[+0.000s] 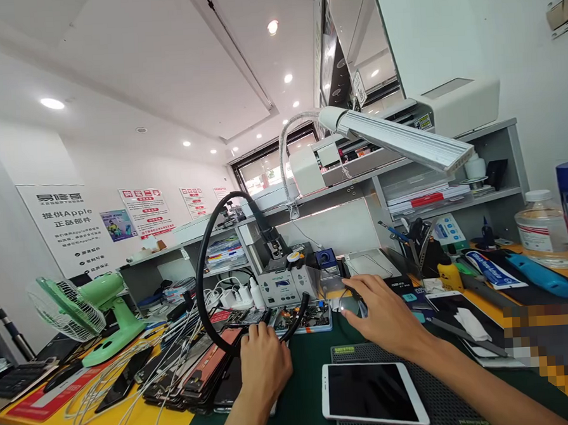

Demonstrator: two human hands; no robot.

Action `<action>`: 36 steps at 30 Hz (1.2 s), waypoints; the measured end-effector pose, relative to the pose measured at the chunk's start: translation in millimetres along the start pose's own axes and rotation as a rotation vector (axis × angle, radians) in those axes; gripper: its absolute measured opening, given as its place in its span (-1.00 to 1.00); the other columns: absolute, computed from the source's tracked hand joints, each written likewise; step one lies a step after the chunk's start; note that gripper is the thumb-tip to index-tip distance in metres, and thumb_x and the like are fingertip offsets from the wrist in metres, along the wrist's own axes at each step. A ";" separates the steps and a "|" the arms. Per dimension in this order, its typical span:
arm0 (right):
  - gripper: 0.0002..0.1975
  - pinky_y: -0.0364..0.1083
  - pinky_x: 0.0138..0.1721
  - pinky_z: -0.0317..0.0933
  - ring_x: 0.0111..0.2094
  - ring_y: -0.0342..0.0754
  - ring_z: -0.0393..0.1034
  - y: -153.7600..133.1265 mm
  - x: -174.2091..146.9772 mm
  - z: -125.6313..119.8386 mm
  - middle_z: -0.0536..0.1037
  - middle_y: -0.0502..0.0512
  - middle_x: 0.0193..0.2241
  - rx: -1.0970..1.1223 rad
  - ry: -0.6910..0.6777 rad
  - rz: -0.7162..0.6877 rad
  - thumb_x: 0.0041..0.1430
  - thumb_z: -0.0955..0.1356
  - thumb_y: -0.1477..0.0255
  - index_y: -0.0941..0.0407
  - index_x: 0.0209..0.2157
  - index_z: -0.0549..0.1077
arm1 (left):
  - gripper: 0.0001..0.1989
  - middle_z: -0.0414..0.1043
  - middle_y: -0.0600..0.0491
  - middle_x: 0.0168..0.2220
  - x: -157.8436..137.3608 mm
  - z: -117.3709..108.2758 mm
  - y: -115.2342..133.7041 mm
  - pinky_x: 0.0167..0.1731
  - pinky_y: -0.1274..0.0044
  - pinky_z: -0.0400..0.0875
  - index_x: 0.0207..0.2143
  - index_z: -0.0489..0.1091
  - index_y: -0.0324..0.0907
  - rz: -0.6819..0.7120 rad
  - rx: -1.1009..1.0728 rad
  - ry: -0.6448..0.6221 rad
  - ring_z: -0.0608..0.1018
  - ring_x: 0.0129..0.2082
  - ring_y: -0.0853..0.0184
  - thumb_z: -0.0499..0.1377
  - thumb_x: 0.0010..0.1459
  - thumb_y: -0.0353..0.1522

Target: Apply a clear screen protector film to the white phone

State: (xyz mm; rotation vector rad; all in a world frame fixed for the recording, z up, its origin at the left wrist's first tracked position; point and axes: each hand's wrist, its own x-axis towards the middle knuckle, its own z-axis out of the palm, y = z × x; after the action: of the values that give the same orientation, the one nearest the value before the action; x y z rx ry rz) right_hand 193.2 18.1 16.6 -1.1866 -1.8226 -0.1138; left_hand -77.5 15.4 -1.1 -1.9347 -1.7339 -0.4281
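My left hand (pixel 266 359) is curled over the low part of a thick black hose (pixel 202 267), which passes beneath the fingers. The hose loops up from behind a grey hot-air station (pixel 283 285). Beside that hand lies a stack of phone parts (pixel 201 372). My right hand (pixel 377 306) reaches forward, thumb and fingers apart, near a clear plastic piece (pixel 330 280) and a small shiny grey item that I cannot make out. Below it a white tablet (pixel 372 395), dark screen up, rests partly on a black perforated mat (pixel 446 400).
A tray of small parts (pixel 301 318) sits before the station. White cables (pixel 116 386) and a green fan (pixel 108 310) are at left. A lamp (pixel 399 137) overhangs the bench. Tools, a glue tube (pixel 494 270) and a jar (pixel 542 227) stand right.
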 end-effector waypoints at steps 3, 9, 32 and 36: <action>-0.53 0.19 -0.01 0.40 0.09 0.25 0.33 0.5 0.7 -0.7 0.47 0.25 0.02 -0.007 -0.006 0.009 0.18 0.37 0.33 0.09 0.12 0.39 | -0.72 0.46 -0.20 -0.20 -3.1 5.1 5.9 -0.16 0.25 0.26 -0.23 0.51 -0.29 0.055 0.029 -0.034 0.44 -0.13 -0.02 0.08 0.17 -0.32; -0.55 0.22 0.02 0.39 0.10 0.27 0.32 2.0 0.4 -1.4 0.46 0.28 0.03 -0.019 -0.012 0.009 0.19 0.37 0.33 0.11 0.11 0.41 | -0.71 0.46 -0.21 -0.12 -13.1 12.8 4.0 -0.15 0.25 0.26 -0.15 0.50 -0.24 0.164 0.021 -0.085 0.45 -0.09 -0.02 0.05 0.20 -0.32; -0.58 0.18 0.03 0.39 0.12 0.26 0.32 3.5 0.4 -0.2 0.46 0.29 0.04 -0.042 0.006 0.010 0.18 0.37 0.34 0.13 0.08 0.45 | -0.69 0.55 -0.07 -0.18 -0.7 31.1 -47.0 -0.21 0.46 0.34 -0.10 0.48 -0.15 0.262 0.077 0.373 0.54 -0.19 0.23 -0.02 0.30 -0.53; -0.59 0.19 0.02 0.40 0.12 0.27 0.32 3.8 0.5 -0.4 0.46 0.28 0.05 -0.044 0.006 0.011 0.19 0.37 0.33 0.11 0.08 0.45 | -0.74 0.55 -0.09 -0.18 3.3 23.2 -56.7 -0.10 0.37 0.32 -0.09 0.49 -0.11 0.268 0.089 0.531 0.52 -0.15 0.17 0.07 0.28 -0.49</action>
State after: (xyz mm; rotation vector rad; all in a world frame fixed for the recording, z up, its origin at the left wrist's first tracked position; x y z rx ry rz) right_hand 196.3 20.2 15.8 -1.2251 -1.8170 -0.1517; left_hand -135.2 34.5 -9.5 -1.7519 -1.1230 -0.6775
